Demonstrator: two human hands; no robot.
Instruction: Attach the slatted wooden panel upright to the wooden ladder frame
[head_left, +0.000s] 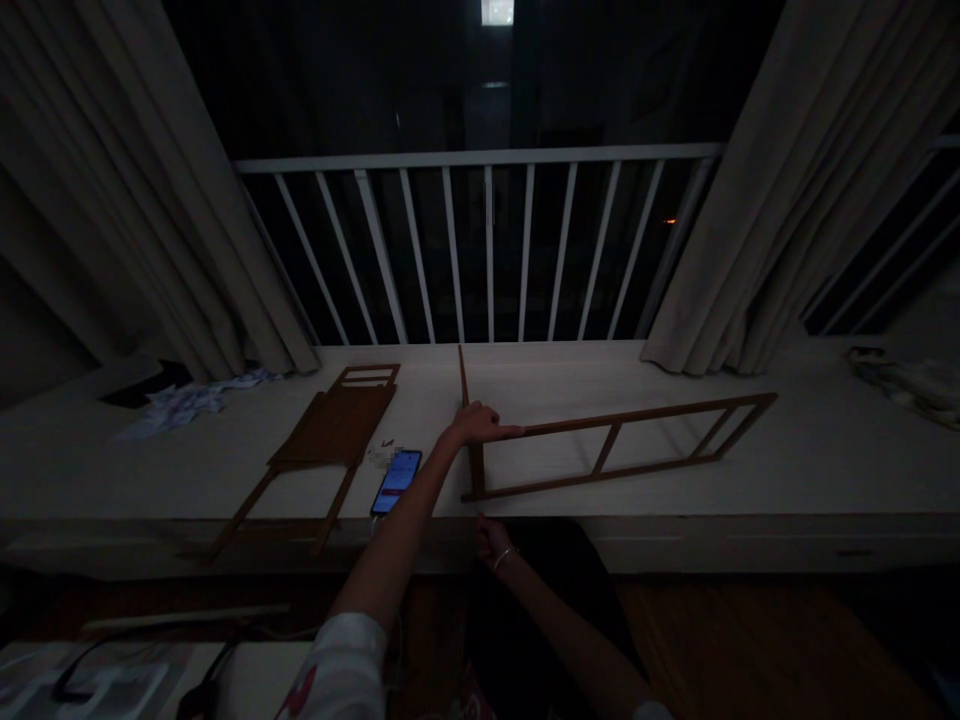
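The wooden frame [645,414] rests on the white ledge [840,460], its crossbarred length running right and its left end under the person's left hand [475,424]. That hand is closed around the frame's far left corner, one finger stretched along the far rail, so the corner joint is hidden. The right hand [493,540], a bracelet [504,558] at its wrist, is curled just nearer than the frame's near left corner; whether it pinches something small, I cannot tell. A dark shape [562,590] lies beneath the right forearm.

Just left of the left forearm lies a lit phone [396,482], with small blurred things beside its far end. Farther left is a second wooden piece [334,425] with a brown panel, its near legs jutting past the ledge's edge. Papers [184,405] lie at far left. Curtains [735,190] hang on both sides of a white railing [480,159], which bounds the far side.
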